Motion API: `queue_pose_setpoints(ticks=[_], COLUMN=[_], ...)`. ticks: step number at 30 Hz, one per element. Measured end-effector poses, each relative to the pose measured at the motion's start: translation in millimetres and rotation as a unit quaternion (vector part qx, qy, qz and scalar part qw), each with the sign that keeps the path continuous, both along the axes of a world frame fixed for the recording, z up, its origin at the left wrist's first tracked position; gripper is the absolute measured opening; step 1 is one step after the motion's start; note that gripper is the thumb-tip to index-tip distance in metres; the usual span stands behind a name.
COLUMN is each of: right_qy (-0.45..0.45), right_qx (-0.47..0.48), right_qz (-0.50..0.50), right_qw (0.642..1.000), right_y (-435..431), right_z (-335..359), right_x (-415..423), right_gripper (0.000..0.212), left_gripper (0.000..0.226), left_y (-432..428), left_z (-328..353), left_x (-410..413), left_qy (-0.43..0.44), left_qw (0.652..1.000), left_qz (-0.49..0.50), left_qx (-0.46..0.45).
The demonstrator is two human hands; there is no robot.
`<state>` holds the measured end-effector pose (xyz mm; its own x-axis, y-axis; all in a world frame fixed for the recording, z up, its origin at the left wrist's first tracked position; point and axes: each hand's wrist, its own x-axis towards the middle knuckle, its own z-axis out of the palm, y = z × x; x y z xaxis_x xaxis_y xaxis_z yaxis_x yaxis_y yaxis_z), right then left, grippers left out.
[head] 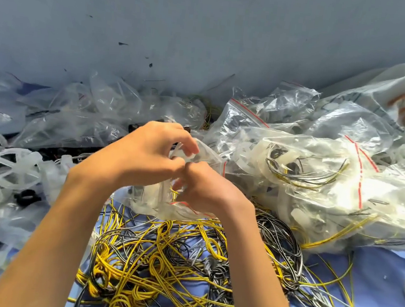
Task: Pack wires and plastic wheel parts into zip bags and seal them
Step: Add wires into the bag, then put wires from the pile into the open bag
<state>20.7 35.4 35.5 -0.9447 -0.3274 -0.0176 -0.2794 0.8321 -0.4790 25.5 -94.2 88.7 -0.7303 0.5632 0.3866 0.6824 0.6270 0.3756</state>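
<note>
A: Quick, left to right. What's at 9 o'clock?
B: Loose plastic wheels [14, 168], white and spoked, lying on the blue table [383, 287]. I'd say they're light and fairly stiff, with thin spokes, so take them by the rim.
A: Hands?
B: Left hand [143, 154] is just above centre, fingers curled tight and pinching the top of the zip bag [150, 199]. Right hand [207, 186] is at its 4 o'clock and touching it, fingers curled under, pinching the same bag mouth. Neither hand is spread at all.
A: Where's the bag?
B: Dead centre between the two hands, with its lower end over the wire heap. Can't tell if it rests there. White parts and a bit of yellow wire show inside.
A: How does it handle?
B: Thin film, so probably soft, slippery and quick to crumple. Best hold is the red-lined zip strip — pinch it and run along. Looks like the sealing step.
A: 6 o'clock?
B: Wires [171, 263], a yellow and grey tangle. They look limp and light and will likely snag — lift a coiled bunch, not one strand.
A: 3 o'clock?
B: Packed bags [318, 186] in a heap, with wheels and wires inside.
</note>
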Motion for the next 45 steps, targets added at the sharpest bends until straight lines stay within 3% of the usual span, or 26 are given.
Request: queue_pose_setpoints(ticks=[2, 5, 7, 9, 13, 16, 19, 24, 27, 29, 32, 36, 45], right_qy=[0.104, 0.201, 0.17, 0.074, 0.023, 0.054, 0.14, 0.26, 0.201, 0.081, -0.062, -0.074, -0.051], right_qx=[-0.053, -0.062, -0.023, 0.018, 0.098, 0.053, -0.057, -0.177, -0.122, -0.029, 0.061, 0.057, 0.009], right_qz=[-0.01, -0.021, -0.026, 0.009, 0.059, 0.066, 0.044, -0.06, -0.09, -0.053, 0.015, 0.056, 0.165], right_qw=[0.993, 0.977, 0.985, 0.997, 0.993, 0.995, 0.988, 0.947, 0.968, 0.995, 0.996, 0.994, 0.985], right_y=[-1, -8, -13, -12, -6, -6, 0, 17, 24, 28, 21, 2, -41], right_z=[0, -2, -6, -8, -3, 11, 25, 44, 44, 38, 20, -3, -26], right_x=[-1, -3, -3, -2, 5, 8, 14, 20, 20, 20, 14, 1, -2], right_gripper=[0.019, 0.017, 0.015, 0.013, 0.037, 0.024, 0.018, 0.016, 0.02, 0.02, 0.017, 0.034, 0.035], left_gripper=[0.03, 0.031, 0.031, 0.031, 0.031, 0.031, 0.033, 0.06, 0.066, 0.063, 0.066, 0.064, 0.062], left_y=[0, -1, -2, -3, -4, -7, -11, -24, -31, -33, -34, -33, -36], left_z=[0, 1, 1, 0, -3, -5, -6, -2, -2, -4, -7, -9, -4], left_x=[-1, -2, -1, -2, -5, -12, -20, -21, -21, -22, -26, -29, -26], left_qy=[0.007, 0.013, 0.014, 0.009, 0.001, 0.0, -0.002, 0.003, 0.0, 0.0, 0.0, -0.001, -0.007], left_qw=[1.0, 1.0, 1.0, 1.0, 1.0, 0.998, 0.991, 0.963, 0.952, 0.949, 0.952, 0.958, 0.96], left_qz=[-0.003, 0.003, 0.008, 0.009, 0.024, 0.059, 0.129, 0.266, 0.299, 0.308, 0.302, 0.284, 0.277], left_qx=[0.0, 0.009, 0.016, 0.018, 0.017, 0.02, 0.021, 0.053, 0.067, 0.065, 0.053, 0.041, 0.034])
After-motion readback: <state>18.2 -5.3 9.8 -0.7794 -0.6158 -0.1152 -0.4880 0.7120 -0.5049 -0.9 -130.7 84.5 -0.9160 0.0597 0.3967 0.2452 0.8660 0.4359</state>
